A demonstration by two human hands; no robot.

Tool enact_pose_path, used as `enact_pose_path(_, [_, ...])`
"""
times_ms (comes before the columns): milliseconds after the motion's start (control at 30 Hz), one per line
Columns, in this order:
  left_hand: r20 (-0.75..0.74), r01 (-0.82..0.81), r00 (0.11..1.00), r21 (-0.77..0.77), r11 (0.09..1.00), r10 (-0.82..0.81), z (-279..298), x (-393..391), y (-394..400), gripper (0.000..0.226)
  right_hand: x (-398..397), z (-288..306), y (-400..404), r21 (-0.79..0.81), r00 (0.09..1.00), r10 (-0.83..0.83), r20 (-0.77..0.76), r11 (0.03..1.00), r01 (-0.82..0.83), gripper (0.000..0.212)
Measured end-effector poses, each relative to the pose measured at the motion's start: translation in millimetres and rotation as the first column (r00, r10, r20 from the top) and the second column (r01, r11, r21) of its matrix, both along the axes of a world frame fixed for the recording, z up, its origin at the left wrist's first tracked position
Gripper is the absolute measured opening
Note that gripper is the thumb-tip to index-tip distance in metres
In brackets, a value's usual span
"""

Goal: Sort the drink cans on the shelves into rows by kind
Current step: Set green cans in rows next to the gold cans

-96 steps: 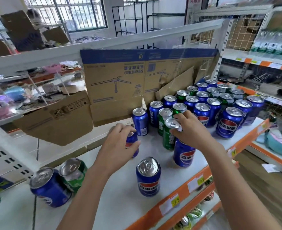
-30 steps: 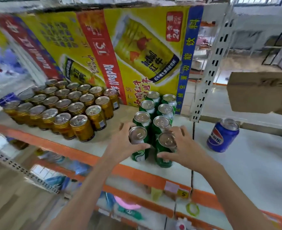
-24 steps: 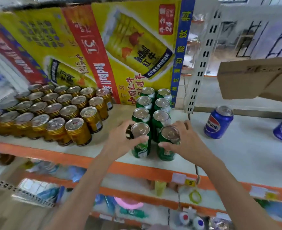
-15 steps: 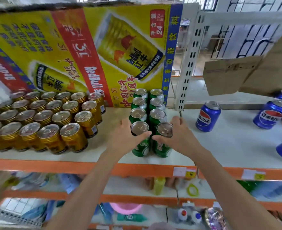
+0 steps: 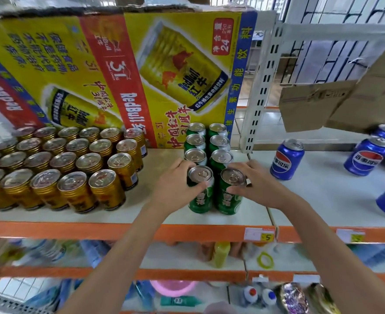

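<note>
Head view, left hand: the left hand [image 5: 175, 189] is gripping the front-left green can [image 5: 200, 189], with the fingers curling round its far side and the thumb pressing on its near side just below the rim.
Head view, right hand: the right hand [image 5: 258, 186] is gripping the front-right green can [image 5: 230, 191], with the thumb lying across the near side below the rim and the fingers wrapping behind it.
Head view, held cans: both cans are standing upright on the shelf [image 5: 141, 216], side by side and almost touching, near its front edge.
Head view, green rows: the two held cans are heading two rows of green cans [image 5: 207, 143] running back toward the Red Bull carton [image 5: 119, 75]; each row is showing four cans.
Head view, gold cans: a block of gold cans [image 5: 62, 168] is standing in rows to the left, apart from the green rows.
Head view, blue cans: a blue Pepsi can [image 5: 286, 159] is standing alone on the next shelf bay to the right, past the white upright [image 5: 259, 87]; more blue cans [image 5: 368, 155] are sitting farther right, unaligned.
Head view, shelf edge: an orange front strip [image 5: 73, 230] is carrying a price tag [image 5: 259, 234] below the right hand.
Head view, lower shelves: blurred goods are lying below; they cannot be identified.
</note>
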State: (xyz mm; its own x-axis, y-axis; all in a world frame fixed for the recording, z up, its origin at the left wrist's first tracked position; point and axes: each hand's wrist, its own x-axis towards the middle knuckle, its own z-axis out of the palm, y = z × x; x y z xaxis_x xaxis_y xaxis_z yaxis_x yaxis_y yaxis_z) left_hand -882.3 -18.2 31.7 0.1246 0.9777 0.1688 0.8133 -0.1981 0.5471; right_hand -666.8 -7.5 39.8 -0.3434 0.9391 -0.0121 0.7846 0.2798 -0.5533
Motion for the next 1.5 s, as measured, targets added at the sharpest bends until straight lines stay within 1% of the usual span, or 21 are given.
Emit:
enact_pose_path(100, [-0.068,-0.087,0.994,0.023,0.996,0.089,1,8,-4,0.05,1,-2,4,-0.011,0.999,0.015,-0.03,1.0,-0.015,0.058])
enact_pose_path(200, [-0.075,-0.113,0.99,0.055,0.992,0.117,-1,9,-7,0.051,2,-3,6,-0.017,0.998,0.01,-0.057,1.0,-0.011,0.051])
enact_pose_path(300, [-0.041,-0.11,0.993,0.04,0.993,0.112,-4,12,-8,0.053,2,-2,7,-0.003,0.997,0.009,-0.072,1.0,-0.009,0.046])
enact_pose_path(400, [0.058,-0.099,0.993,-0.013,0.995,0.1,-6,15,-7,0.052,0,-4,6,0.033,0.997,-0.004,-0.075,0.999,0.006,0.046])
enact_pose_path(500, [0.139,-0.118,0.983,-0.023,0.993,0.12,-6,10,-6,0.051,-1,-8,3,0.063,0.996,-0.006,-0.09,0.998,0.012,0.048])
enact_pose_path(667, [0.149,-0.171,0.974,-0.004,0.985,0.17,-6,2,-11,0.051,-5,-11,-1,0.069,0.993,0.015,-0.116,0.998,-0.007,0.052])
enact_pose_path(900, [0.173,-0.148,0.973,-0.03,0.989,0.151,-6,2,-7,0.05,-13,-13,1,0.116,0.99,-0.01,-0.14,0.993,0.026,0.056])
enact_pose_path(1033, [0.172,-0.152,0.973,-0.027,0.988,0.154,-8,2,-10,0.05,-13,-17,0,0.115,0.988,-0.01,-0.154,0.993,0.028,0.055])
enact_pose_path(1167, [0.086,-0.13,0.988,-0.012,0.991,0.131,-6,4,-12,0.05,-11,-17,-3,0.125,0.99,0.002,-0.14,0.992,0.015,0.056])
enact_pose_path(1267, [-0.036,-0.077,0.996,0.061,0.995,0.08,-1,8,-14,0.048,-8,-15,-5,0.124,0.994,0.036,-0.1,0.992,-0.023,0.06])
enact_pose_path(1333, [-0.132,-0.006,0.991,0.107,0.994,0.02,4,13,-14,0.044,-2,-10,-5,0.129,0.997,0.083,-0.002,0.988,-0.082,0.063])
enact_pose_path(1400, [-0.249,0.079,0.968,0.126,0.989,-0.046,13,21,-12,0.044,8,-3,-4,0.127,0.984,0.127,0.128,0.981,-0.143,0.063])
enact_pose_path(1500, [-0.322,0.197,0.934,0.102,0.975,-0.155,23,31,-6,0.04,23,9,-5,0.128,0.951,0.139,0.277,0.975,-0.18,0.053])
